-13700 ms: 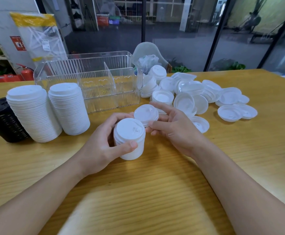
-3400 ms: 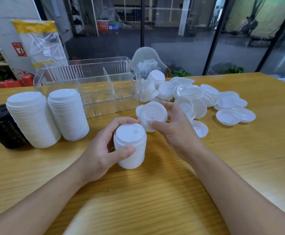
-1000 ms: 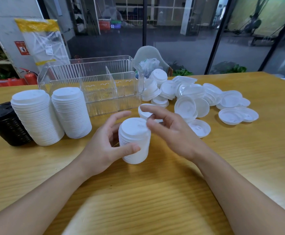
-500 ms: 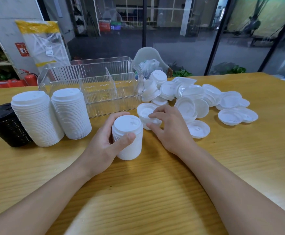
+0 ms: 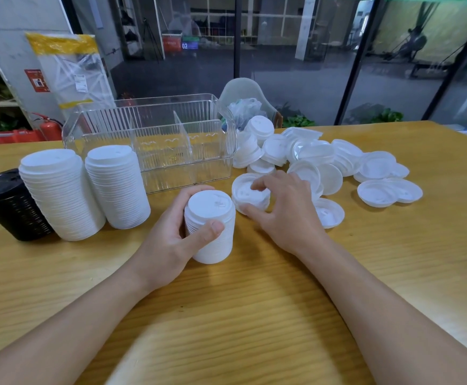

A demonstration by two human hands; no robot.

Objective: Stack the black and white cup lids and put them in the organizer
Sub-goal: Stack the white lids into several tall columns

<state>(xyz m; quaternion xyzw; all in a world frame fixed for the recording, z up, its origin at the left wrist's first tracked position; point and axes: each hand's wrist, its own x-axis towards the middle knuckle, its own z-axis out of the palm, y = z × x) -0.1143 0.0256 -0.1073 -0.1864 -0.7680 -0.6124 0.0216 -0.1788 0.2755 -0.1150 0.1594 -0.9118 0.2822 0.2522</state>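
Left hand (image 5: 171, 240): wraps a short stack of white lids (image 5: 210, 226), thumb across the front, fingers curled behind; the stack stands upright on the tabletop (image 5: 226, 315).
Right hand (image 5: 285, 212): fingers curled over a small pile of upturned lids (image 5: 250, 194) just right of the held stack, thumb at its near edge, fingertips on its top, pinching it.
Loose lids (image 5: 376, 169): scattered white lids, most upside down, spread across the right half of the tabletop, some overlapping, a few nested in short heaps near the organizer's right end.
Finished stacks: two tall white stacks, one (image 5: 60, 195) touching the other (image 5: 117, 187), stand left of the hands and in front of the organizer's left end.
Black stack (image 5: 7, 204): at far left, touching the taller white stack.
Organizer (image 5: 154, 140): clear ribbed bin with dividers, behind the stacks; no lids visible inside.
Background: a plastic bag (image 5: 243, 109) lies behind the loose lids; a chair back (image 5: 243, 88) rises beyond the table edge.
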